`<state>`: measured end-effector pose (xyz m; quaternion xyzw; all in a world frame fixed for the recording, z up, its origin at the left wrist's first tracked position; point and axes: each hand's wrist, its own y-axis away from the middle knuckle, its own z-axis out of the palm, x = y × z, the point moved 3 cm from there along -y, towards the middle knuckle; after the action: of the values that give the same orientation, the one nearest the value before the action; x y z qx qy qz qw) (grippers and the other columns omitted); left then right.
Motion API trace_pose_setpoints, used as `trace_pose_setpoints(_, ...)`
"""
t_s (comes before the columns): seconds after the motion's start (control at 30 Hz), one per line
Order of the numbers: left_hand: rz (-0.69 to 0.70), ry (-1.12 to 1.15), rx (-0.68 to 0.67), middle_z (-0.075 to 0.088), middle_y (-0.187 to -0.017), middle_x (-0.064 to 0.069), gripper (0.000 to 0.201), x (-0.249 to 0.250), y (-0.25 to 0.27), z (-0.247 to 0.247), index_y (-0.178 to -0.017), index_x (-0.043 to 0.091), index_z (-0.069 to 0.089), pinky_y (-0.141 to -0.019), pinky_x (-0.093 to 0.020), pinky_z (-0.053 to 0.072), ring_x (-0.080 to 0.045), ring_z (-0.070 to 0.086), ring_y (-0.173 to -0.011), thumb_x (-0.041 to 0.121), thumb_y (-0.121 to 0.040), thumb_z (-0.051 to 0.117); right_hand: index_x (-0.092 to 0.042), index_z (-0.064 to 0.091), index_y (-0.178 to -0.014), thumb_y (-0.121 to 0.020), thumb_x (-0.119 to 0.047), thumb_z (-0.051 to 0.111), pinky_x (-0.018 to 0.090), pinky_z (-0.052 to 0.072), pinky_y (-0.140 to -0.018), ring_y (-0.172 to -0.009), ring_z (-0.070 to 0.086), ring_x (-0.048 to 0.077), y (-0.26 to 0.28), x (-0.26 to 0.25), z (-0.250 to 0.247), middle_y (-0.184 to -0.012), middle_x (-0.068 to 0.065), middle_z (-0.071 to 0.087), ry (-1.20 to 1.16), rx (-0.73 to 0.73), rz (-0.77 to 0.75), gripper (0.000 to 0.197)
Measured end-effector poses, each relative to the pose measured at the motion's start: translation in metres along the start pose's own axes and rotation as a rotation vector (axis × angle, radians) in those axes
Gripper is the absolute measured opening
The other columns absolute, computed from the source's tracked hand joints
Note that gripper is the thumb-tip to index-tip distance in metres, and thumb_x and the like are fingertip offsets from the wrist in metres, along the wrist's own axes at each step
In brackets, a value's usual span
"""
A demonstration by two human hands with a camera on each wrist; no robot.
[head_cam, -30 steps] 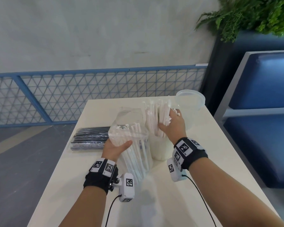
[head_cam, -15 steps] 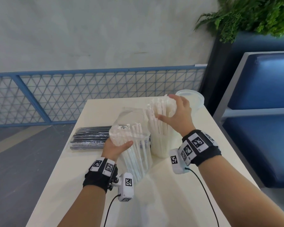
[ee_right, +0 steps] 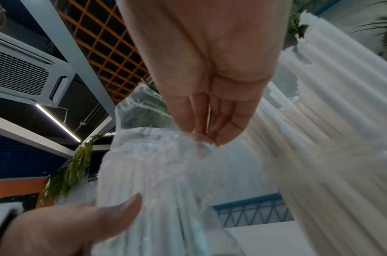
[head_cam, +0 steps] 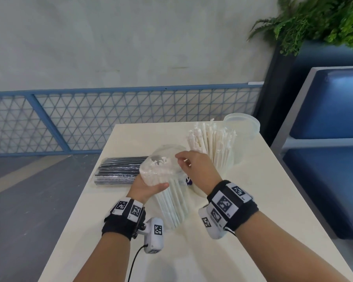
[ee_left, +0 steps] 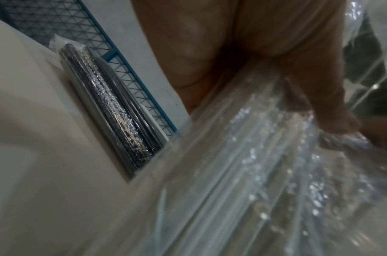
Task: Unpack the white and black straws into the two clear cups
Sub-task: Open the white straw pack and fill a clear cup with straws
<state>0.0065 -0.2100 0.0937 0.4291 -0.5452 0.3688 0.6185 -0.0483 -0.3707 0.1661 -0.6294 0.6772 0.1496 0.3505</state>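
The bag (head_cam: 167,180) of white straws (head_cam: 172,202) is gripped upright by the left hand (head_cam: 146,187), its mouth kept up so more can be drawn out. Its open top is reached by the right hand (head_cam: 196,169), fingers bunched; whether film or a straw is pinched cannot be told. A cup (head_cam: 216,159) just beside is already packed with white straws. The black pack (head_cam: 120,169) lies unopened; a second cup (head_cam: 245,127) stands behind.
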Motion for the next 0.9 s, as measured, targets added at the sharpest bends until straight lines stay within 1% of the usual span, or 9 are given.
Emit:
trace_pose_setpoints(0.1,-0.008,-0.022,-0.034,0.063,-0.096,0.005,0.054,0.002,0.001,0.001,-0.094,0.029,0.055,-0.092,-0.035,0.045,-0.022,0.058,-0.105,-0.011,-0.063,0.075,-0.011,0.061,-0.119,-0.086,-0.019,0.063,0.016,0.040,-0.079,-0.083,0.059,0.013,-0.004,-0.005,0.007,-0.121,0.005,0.056,0.046,-0.177,-0.044,0.034)
trace_pose_setpoints(0.17,-0.024,-0.050,-0.094,0.063,-0.100,0.004,0.058,0.002,0.000,0.001,-0.098,0.029,0.054,-0.091,-0.034,0.045,-0.023,0.057,-0.110,-0.011,-0.061,0.077,-0.007,0.058,-0.122,-0.081,-0.017,0.070,0.014,0.038,-0.079,-0.096,0.059,0.016,-0.005,-0.006,0.013,-0.125,0.006,0.049,0.072,-0.274,-0.074,0.044)
trace_pose_setpoints(0.33,-0.024,-0.108,-0.209,0.062,-0.123,-0.006,0.108,0.001,0.002,0.000,-0.126,0.018,0.049,-0.103,-0.043,0.042,-0.019,0.056,-0.119,0.034,-0.029,0.095,-0.008,0.053,-0.128,-0.078,-0.017,0.073,0.015,0.039,-0.082,-0.102,0.058,0.019,-0.005,-0.011,0.022,-0.125,0.008,0.053,-0.007,-0.372,-0.141,0.054)
trace_pose_setpoints(0.5,0.030,-0.143,-0.348,0.064,-0.111,0.006,0.130,0.008,0.004,0.004,-0.139,0.008,0.034,-0.079,-0.015,0.051,0.003,0.063,-0.101,0.022,-0.025,0.095,-0.005,0.047,-0.127,-0.075,-0.015,0.076,0.029,0.044,-0.099,-0.112,0.053,0.022,0.003,-0.010,0.038,-0.126,0.012,0.051,-0.193,-0.359,-0.075,0.061)
trace_pose_setpoints(0.57,0.041,-0.151,-0.396,0.062,-0.112,0.006,0.144,0.011,0.005,0.006,-0.143,0.004,0.023,-0.076,-0.013,0.050,0.005,0.063,-0.099,0.031,-0.021,0.095,-0.006,0.048,-0.122,-0.070,-0.015,0.079,0.033,0.046,-0.098,-0.109,0.055,0.022,0.007,-0.005,0.044,-0.121,0.011,0.052,-0.288,-0.276,-0.007,0.061)
trace_pose_setpoints(0.7,0.027,-0.254,-0.405,0.061,-0.104,0.010,0.157,0.015,0.004,0.006,-0.143,-0.006,0.011,-0.075,-0.009,0.049,0.013,0.061,-0.091,0.044,-0.019,0.092,-0.010,0.047,-0.130,-0.076,-0.012,0.072,0.006,0.034,-0.083,-0.106,0.047,0.012,0.013,-0.005,0.045,-0.124,0.009,0.050,-0.264,-0.293,-0.009,0.060)
trace_pose_setpoints(0.77,0.059,-0.331,-0.409,0.063,-0.101,0.015,0.141,0.019,0.005,0.009,-0.142,0.015,0.025,-0.088,-0.019,0.051,0.014,0.060,-0.093,0.049,-0.022,0.091,-0.014,0.046,-0.132,-0.075,-0.013,0.073,0.001,0.031,-0.083,-0.107,0.045,0.010,0.012,-0.005,0.045,-0.126,0.006,0.050,-0.281,-0.297,-0.015,0.063)
trace_pose_setpoints(0.83,0.072,-0.396,-0.424,0.062,-0.099,0.017,0.129,0.025,0.005,0.013,-0.137,0.024,0.030,-0.093,-0.022,0.049,0.015,0.059,-0.093,0.047,-0.027,0.091,-0.016,0.052,-0.125,-0.071,-0.017,0.076,0.015,0.040,-0.091,-0.110,0.050,0.013,0.009,-0.001,0.048,-0.122,0.006,0.054,-0.355,-0.290,0.027,0.059)
trace_pose_setpoints(0.9,0.112,-0.482,-0.427,0.056,-0.108,0.015,0.145,0.028,-0.002,0.016,-0.146,0.017,-0.010,-0.088,-0.010,0.045,0.016,0.055,-0.101,0.018,-0.042,0.092,-0.011,0.057,-0.112,-0.068,-0.018,0.078,0.036,0.046,-0.097,-0.107,0.057,0.018,0.011,0.002,0.047,-0.112,0.008,0.061,-0.418,-0.266,0.063,0.049)
